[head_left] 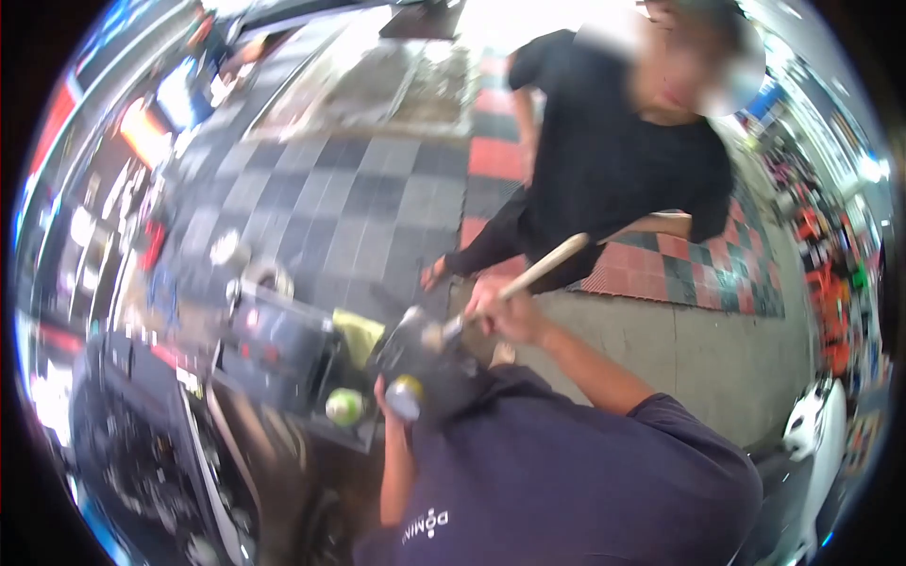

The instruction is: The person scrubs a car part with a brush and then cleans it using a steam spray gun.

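Observation:
My right hand (505, 309) is closed around the pale wooden handle (547, 266) of a brush-like tool. The tool's lower end meets a blurred dark grey part (439, 363) in front of my chest. At that part's left edge is my left hand (387, 401), its fingers partly hidden against it, holding it. A round silver and yellow item (405, 398) shows beside these fingers; whether it belongs to the part I cannot tell.
A green and white round item (345, 407) and a yellow sheet (359, 336) lie by a grey box (278, 344) on the left. Another person (628, 151) in black stands ahead. An open vehicle engine bay (142, 453) is at lower left.

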A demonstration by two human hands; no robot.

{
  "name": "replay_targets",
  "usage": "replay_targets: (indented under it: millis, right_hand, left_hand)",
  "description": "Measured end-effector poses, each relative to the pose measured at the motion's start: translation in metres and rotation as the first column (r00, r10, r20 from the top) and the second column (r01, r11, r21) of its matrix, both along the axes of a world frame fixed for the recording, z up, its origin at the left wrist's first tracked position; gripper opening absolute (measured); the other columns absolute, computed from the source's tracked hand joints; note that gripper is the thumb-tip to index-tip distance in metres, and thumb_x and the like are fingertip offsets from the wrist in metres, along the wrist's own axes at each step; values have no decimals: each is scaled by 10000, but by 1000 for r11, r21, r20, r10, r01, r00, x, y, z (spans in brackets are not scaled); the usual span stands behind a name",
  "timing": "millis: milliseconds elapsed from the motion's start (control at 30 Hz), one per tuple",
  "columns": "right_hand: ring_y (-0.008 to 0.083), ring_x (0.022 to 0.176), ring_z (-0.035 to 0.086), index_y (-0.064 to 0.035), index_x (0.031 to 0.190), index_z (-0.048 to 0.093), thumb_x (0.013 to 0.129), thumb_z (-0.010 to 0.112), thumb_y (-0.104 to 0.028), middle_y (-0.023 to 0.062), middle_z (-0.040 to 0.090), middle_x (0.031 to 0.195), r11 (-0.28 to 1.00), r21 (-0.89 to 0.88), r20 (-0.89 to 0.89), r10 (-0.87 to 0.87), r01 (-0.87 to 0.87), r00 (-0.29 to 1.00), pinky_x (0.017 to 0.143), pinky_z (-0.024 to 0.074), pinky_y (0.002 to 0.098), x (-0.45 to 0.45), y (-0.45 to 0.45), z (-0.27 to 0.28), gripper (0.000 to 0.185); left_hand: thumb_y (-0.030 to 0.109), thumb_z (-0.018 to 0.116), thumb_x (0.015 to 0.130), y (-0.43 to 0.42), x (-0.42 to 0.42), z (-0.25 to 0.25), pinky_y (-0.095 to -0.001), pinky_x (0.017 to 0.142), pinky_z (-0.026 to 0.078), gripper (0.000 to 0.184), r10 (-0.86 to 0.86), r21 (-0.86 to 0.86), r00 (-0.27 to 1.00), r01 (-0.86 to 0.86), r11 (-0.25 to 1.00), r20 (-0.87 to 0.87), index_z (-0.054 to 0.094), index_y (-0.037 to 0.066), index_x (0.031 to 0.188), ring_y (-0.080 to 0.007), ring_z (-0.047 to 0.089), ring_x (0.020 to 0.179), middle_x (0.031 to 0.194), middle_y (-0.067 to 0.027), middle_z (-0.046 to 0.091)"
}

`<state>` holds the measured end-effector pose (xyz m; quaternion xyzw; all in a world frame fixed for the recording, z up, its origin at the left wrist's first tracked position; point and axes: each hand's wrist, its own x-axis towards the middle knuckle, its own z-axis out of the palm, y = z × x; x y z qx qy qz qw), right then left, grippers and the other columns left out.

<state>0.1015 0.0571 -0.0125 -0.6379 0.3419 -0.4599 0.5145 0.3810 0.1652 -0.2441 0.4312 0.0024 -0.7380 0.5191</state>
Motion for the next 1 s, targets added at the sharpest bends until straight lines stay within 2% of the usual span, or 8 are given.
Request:
replay_targets:
  millis: [100,300,467,733,767,800,900,1000]
  right_hand:
    - [101,598,594,-34,885,633,1062,515,-362,44,632,814,986,159,117,33,-51,993,507,450,247,-17,24,-23,391]
    - [61,591,579,-64,921,623,1048,558,-351,10,638,760,942,336,172,-78,16,982,490,421,220,-28,19,-19,321]
    - [39,593,549,-75,851,614,962,724,-243,-36,607,679,995,-73,-168,-83,71,982,539,411,224,-27,11,46,229]
    - [75,730,646,-10,1074,728,928,699,-91,24,715,828,970,-234,-234,-128,72,964,678,534,275,-29,-10,69,170]
    - [75,737,645,-8,1099,720,942,681,-93,28,712,829,956,-289,-228,-127,57,965,676,533,265,-32,-20,60,183]
    - [74,744,650,-14,1156,697,988,635,-115,38,705,847,998,48,-165,-26,34,986,662,530,239,-32,-18,68,206]
    - [80,750,658,-19,1178,671,1056,577,-237,43,697,867,944,320,-106,-47,79,993,652,541,227,-25,-21,83,267]
    - [98,783,666,-13,1224,630,1072,540,-305,68,698,911,969,245,-72,4,14,997,707,563,250,-30,-9,79,341]
  left_hand:
    - [623,421,928,-3,5,-42,-448,876,551,694,61,18,962,-68,998,266,616,43,1257,-296,659,1028,1152,-130,668]
    - [596,406,945,-39,77,-2,-476,966,525,704,332,-140,913,-306,942,237,559,42,1352,-308,610,1169,1284,-146,612]
    - [591,405,950,-137,4,101,-484,989,515,704,267,-365,953,-199,910,146,552,39,1362,-314,599,1190,1300,-145,603]
    - [583,402,956,-73,-54,96,-495,1025,499,706,224,-404,964,-263,876,-142,541,35,1378,-323,581,1224,1327,-145,588]
    - [556,401,972,-83,-56,119,-508,1080,461,684,123,-551,967,21,834,224,526,30,1389,-336,555,1263,1341,-145,577]
    - [540,363,990,-81,-53,132,-489,1094,450,677,100,-431,888,117,895,449,505,28,1408,-343,538,1275,1361,-152,553]
    - [569,358,1009,-83,-56,132,-469,1111,435,698,102,-292,977,-155,944,-188,464,68,1483,-349,557,1271,1421,-159,553]
    - [559,267,1009,-83,-56,116,-493,1081,469,713,185,-238,975,-209,948,-120,457,39,1459,-360,535,1280,1384,-188,532]
